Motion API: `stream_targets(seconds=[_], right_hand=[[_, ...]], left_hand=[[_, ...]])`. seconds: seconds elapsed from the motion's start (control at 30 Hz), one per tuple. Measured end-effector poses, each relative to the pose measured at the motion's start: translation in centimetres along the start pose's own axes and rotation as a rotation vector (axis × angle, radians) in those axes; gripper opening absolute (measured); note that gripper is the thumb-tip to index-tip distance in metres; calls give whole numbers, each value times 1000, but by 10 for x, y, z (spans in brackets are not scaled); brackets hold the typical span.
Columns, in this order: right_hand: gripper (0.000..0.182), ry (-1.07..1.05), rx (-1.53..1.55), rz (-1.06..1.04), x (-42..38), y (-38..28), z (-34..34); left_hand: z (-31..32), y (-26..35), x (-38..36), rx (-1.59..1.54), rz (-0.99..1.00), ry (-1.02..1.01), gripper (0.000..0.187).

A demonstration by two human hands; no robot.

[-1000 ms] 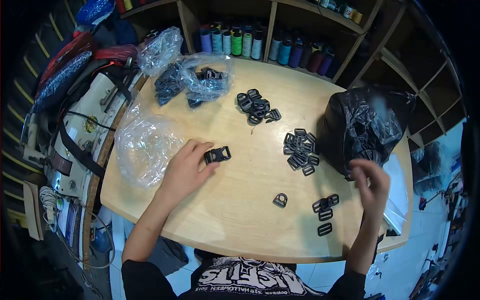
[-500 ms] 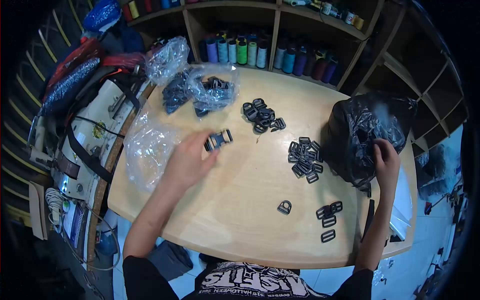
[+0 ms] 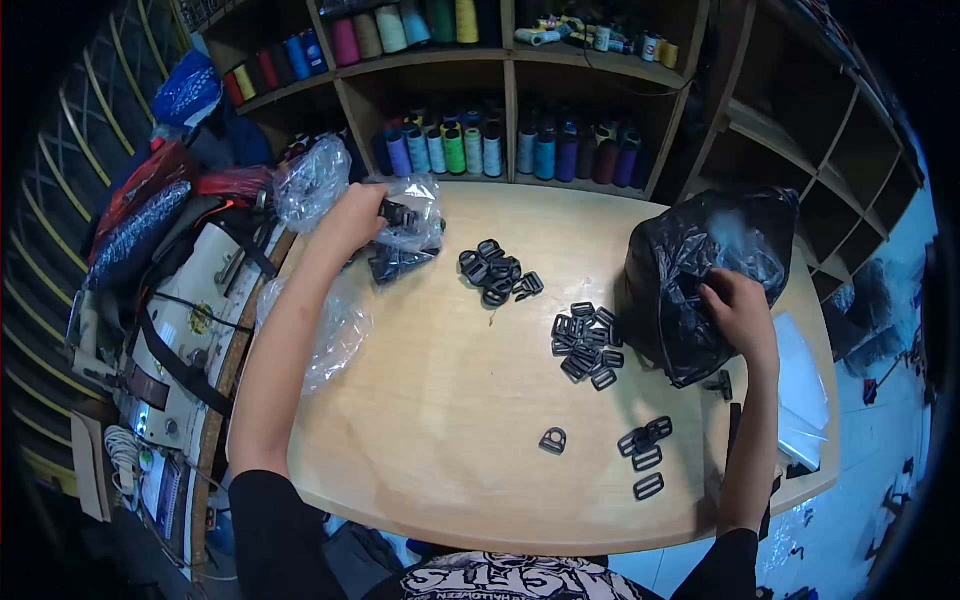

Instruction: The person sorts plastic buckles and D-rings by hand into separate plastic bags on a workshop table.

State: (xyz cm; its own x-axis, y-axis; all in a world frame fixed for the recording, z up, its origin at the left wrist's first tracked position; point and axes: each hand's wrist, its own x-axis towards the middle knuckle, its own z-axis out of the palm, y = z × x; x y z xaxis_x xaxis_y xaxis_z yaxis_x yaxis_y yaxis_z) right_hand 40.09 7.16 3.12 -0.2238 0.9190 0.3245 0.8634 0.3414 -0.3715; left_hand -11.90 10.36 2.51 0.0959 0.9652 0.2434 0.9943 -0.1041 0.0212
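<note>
My left hand (image 3: 358, 215) is closed round a black side-release buckle (image 3: 398, 213), at the mouth of a clear plastic bag (image 3: 425, 195) with dark buckles in it. The palm faces away, so part of the grip is hidden. At the right, my right hand (image 3: 742, 310) has its fingers bent on the opening of a large black plastic bag (image 3: 655, 300), pinching its film; the fingertips are partly hidden. Between the hands lie a pile of black buckles (image 3: 497, 272) and a pile of black strap sliders (image 3: 586, 345).
Several more sliders (image 3: 648, 458) and a single D-shaped ring (image 3: 552, 440) lie near the table's front. An empty-looking clear bag (image 3: 335, 340) lies at the left beside a sewing machine (image 3: 200, 300). Thread spools (image 3: 455, 150) fill the shelves behind. White sheets (image 3: 800, 390) are at the right edge.
My left hand has carried the buckle away from me and left to the clear bag. My right hand stays at the black bag. The whole view has tilted up toward the shelves.
</note>
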Motion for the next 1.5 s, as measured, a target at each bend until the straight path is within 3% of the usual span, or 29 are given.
stream_targets(seconds=[0.17, 0.3, 0.37, 0.47, 0.53, 0.63, 0.67, 0.7, 0.73, 0.77, 0.8, 0.83, 0.93, 1.0, 1.03, 1.07, 1.1, 1.13, 1.2, 1.27, 1.33, 1.5], right_hand=[[29, 22, 27, -10, 3, 4, 4], [24, 18, 55, 14, 3, 4, 5], [23, 31, 58, -1, 3, 4, 5], [19, 56, 58, -3, -2, -2, 4], [16, 443, -41, -78, -5, -26, -8], [20, 532, 117, -245, -8, -94, -32], [22, 408, 299, -283, -6, -110, -23], [23, 281, 478, -322, -2, -127, -14], [24, 134, 419, -322, 3, -149, -5], [21, 71, 677, -376, 13, -171, 25], [19, -106, 747, -424, 26, -192, 50], [19, -91, 628, -499, 42, -216, 74], [23, -22, 504, -732, 105, -267, 171], [26, -252, 153, -651, 135, -288, 205], [26, -254, 136, -668, 146, -293, 213], [24, -288, -20, -624, 153, -295, 224], [24, -322, -177, -578, 156, -297, 235], [24, -334, -194, -597, 159, -297, 244], [23, -232, -134, -572, 166, -293, 253], [23, -248, -147, -575, 171, -292, 257], [23, -181, -212, -550, 168, -289, 253], [23, -288, -296, -503, 165, -292, 240]], left_hand=[[4, -5, -9, -182, 62, 167, 38], [3, -2, -15, -236, 32, 172, 37], [-2, 3, -17, -220, -6, 47, 29], [0, 2, -14, -360, 33, 144, 25], [-18, 17, -24, -415, -41, 209, 26], [-33, 38, -58, -543, -113, 346, 28], [-33, 43, -71, -601, -96, 418, 29], [-31, 49, -85, -795, -129, 362, 29], [-25, 55, -97, -928, -144, 332, 28], [-17, 63, -110, -1060, -158, 297, 27], [-8, 74, -124, -1187, -258, 230, 26], [3, 83, -136, -1314, -358, 163, 26], [54, 84, -156, -1222, -428, 156, 24], [70, 77, -163, -1038, -352, 151, 25], [70, 78, -164, -1243, -400, 143, 27], [69, 77, -165, -1260, -409, 157, 27], [55, 78, -167, -1050, -344, 170, 29], [47, 77, -168, -837, -282, 182, 30], [53, 68, -165, -878, -339, 139, 31], [64, 62, -165, -819, -255, 271, 29], [63, 62, -165, -855, -305, 188, 29], [63, 62, -165, -812, -271, 124, 29]])
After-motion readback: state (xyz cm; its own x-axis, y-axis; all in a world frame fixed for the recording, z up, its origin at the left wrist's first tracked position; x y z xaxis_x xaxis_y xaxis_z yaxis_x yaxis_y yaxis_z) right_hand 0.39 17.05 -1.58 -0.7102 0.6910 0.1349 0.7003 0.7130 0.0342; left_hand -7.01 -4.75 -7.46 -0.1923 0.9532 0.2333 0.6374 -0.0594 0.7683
